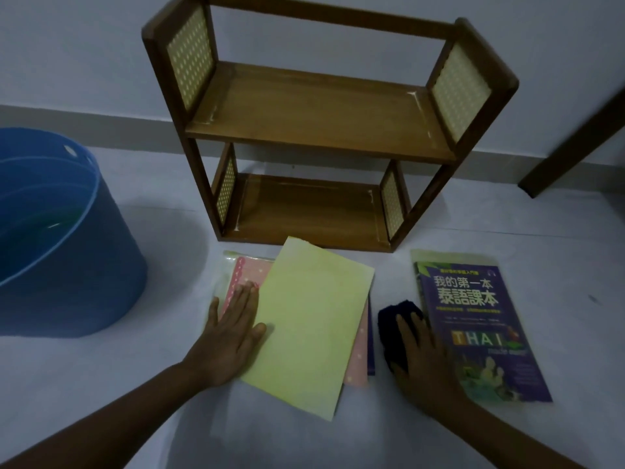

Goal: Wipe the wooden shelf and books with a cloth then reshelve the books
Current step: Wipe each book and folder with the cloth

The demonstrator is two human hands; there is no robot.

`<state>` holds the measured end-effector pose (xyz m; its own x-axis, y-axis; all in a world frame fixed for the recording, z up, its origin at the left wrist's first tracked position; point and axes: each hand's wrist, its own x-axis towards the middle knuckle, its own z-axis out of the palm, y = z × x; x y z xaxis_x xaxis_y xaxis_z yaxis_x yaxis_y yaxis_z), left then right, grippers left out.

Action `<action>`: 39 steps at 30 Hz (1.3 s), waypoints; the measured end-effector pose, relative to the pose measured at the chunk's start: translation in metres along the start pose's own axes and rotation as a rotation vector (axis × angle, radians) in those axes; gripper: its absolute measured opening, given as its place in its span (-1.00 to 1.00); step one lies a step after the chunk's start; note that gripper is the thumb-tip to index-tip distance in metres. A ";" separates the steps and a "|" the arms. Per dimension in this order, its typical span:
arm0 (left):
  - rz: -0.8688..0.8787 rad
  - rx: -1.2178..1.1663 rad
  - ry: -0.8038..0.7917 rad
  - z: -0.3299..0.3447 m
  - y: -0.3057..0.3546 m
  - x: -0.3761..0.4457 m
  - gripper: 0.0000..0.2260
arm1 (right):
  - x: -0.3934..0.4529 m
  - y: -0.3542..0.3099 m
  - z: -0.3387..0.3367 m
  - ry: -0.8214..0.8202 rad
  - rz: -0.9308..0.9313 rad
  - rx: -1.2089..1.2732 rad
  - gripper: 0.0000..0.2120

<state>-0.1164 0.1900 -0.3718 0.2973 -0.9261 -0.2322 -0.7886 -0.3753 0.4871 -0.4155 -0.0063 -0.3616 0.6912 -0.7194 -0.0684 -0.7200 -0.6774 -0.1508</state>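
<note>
Two hands work low in the frame: your left hand (233, 336) lies flat, pinning the yellow book (311, 319); your right hand (422, 363) presses the dark cloth (399, 319) beside the purple book (473, 326). Wipe each cover fully. Beyond, the wooden shelf (318, 113) stands empty; the blue tub (61, 238) sits left, clear.

shelf (318, 130) upright, bare | books (306, 328) flat before it | cloth (394, 321) between stacks

Books (304, 326) lie before the shelf (318, 130), tub (67, 252) left.
</note>
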 end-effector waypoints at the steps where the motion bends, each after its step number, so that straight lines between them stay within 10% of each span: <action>1: 0.000 -0.005 0.005 0.000 -0.001 0.001 -0.22 | -0.006 -0.007 -0.004 -0.019 -0.074 -0.075 -0.16; 4: -0.003 -0.011 0.007 0.000 -0.002 0.001 -0.21 | -0.010 -0.046 -0.014 -0.052 -0.412 -0.146 -0.08; 9: -0.010 -0.284 0.039 -0.017 -0.007 -0.003 -0.42 | 0.008 -0.072 -0.011 -0.028 -0.841 -0.098 -0.66; 21: 0.130 -0.718 0.550 -0.101 0.089 0.000 -0.50 | 0.062 -0.071 -0.209 0.075 -0.232 1.181 -0.83; 31: -0.105 -0.655 0.723 -0.082 0.103 0.018 -0.79 | 0.064 -0.074 -0.123 -0.057 -0.077 1.129 -0.80; 39: 0.026 -0.700 0.527 -0.087 0.183 0.025 -0.78 | 0.045 -0.009 -0.150 0.331 0.262 1.160 -0.79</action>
<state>-0.2067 0.0946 -0.2156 0.6303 -0.7668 0.1216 -0.3389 -0.1308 0.9317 -0.3874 -0.0552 -0.2152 0.3639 -0.9314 -0.0004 -0.2368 -0.0921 -0.9672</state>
